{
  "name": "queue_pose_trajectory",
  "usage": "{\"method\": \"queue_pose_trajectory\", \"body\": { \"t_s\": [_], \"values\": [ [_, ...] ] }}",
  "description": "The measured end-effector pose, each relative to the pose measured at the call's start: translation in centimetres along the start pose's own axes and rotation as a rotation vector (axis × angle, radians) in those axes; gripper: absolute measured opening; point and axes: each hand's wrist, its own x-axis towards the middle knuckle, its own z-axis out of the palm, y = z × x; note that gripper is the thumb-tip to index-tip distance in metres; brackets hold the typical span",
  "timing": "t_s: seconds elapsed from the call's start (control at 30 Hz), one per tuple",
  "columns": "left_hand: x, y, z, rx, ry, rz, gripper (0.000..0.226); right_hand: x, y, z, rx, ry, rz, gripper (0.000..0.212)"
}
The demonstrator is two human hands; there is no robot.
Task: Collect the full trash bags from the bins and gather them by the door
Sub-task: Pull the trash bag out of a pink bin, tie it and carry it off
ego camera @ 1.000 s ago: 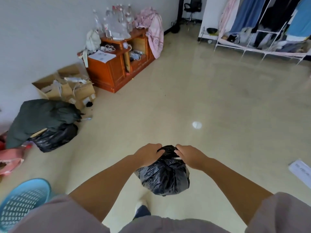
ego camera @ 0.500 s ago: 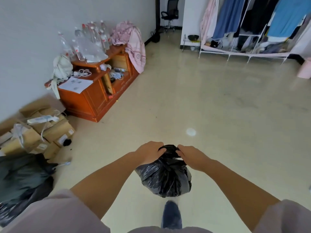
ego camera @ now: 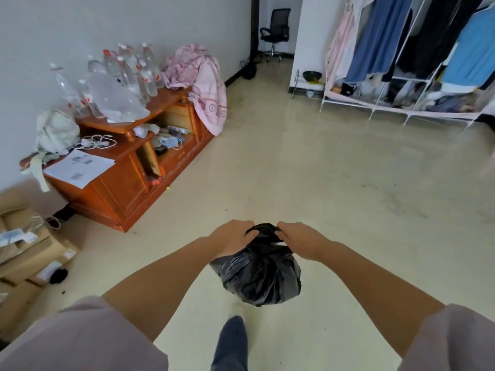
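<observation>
Black bag (ego camera: pixel 261 274) hanging dead center at about 6 o'clock, clear of the floor (ego camera: pixel 321 183), bunched neck pointing up. Left hand (ego camera: pixel 231 238) clenched round the neck from the 9 o'clock side, right hand (ego camera: pixel 301 239) clenched round it from 3 o'clock, knuckles up, both grasping the same gathered top. Bag bulging and shiny below the fists, looks pretty full. Dark trouser leg (ego camera: pixel 230 344) sticking out at 6 o'clock right under the bag, pale shoe tip blurred just ahead of it. Mauve sleeves (ego camera: pixel 80 341) filling both bottom corners.

Around the room: orange wood cabinet (ego camera: pixel 128 188) against the wall at 10 o'clock, loaded with clear bottles (ego camera: pixel 126 73) on top, plus a pink cloth (ego camera: pixel 203 84) draped over its far end. Sheets of paper (ego camera: pixel 79 170) lying on the near lower step, white cables beside them, a pale green bundle (ego camera: pixel 56 129) at the wall end. Cardboard boxes (ego camera: pixel 29 253) stacked at 8 o'clock. Clothes rack (ego camera: pixel 417 62) at 1 to 2 o'clock with blue, black and pink stuff hanging. Black office chair (ego camera: pixel 276 33) way back at 12 o'clock past a doorway. Dark bowl (ego camera: pixel 312 74) on a low wire shelf just left of the rack.
</observation>
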Motion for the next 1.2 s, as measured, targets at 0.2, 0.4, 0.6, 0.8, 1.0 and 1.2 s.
{"method": "queue_pose_trajectory", "body": {
  "t_s": [0.2,0.4,0.6,0.8,1.0,1.2],
  "values": [
    [16.2,-3.5,-5.3,-0.004,-0.011,0.040,0.030,13.6,8.0,-6.9,0.031,0.007,0.041,0.024],
    [31.6,-3.7,-10.8,0.038,-0.078,0.119,0.027,22.9,16.5,-13.3,0.078,0.020,0.136,0.023],
    [48.6,-3.2,-14.8,0.056,-0.085,0.153,0.026,33.4,27.4,-20.4,0.072,0.038,0.165,0.023],
    [66.1,-1.4,-18.6,0.017,-0.035,0.145,0.026,43.2,39.0,-29.4,0.045,-0.006,0.150,0.024],
    [79.5,-1.5,-23.2,-0.029,0.013,0.088,0.027,54.8,48.2,-37.3,0.008,-0.047,0.111,0.024],
    [93.4,-6.7,-28.3,-0.034,0.014,0.017,0.027,69.8,54.6,-42.6,-0.024,-0.077,0.045,0.025]
  ]
}}
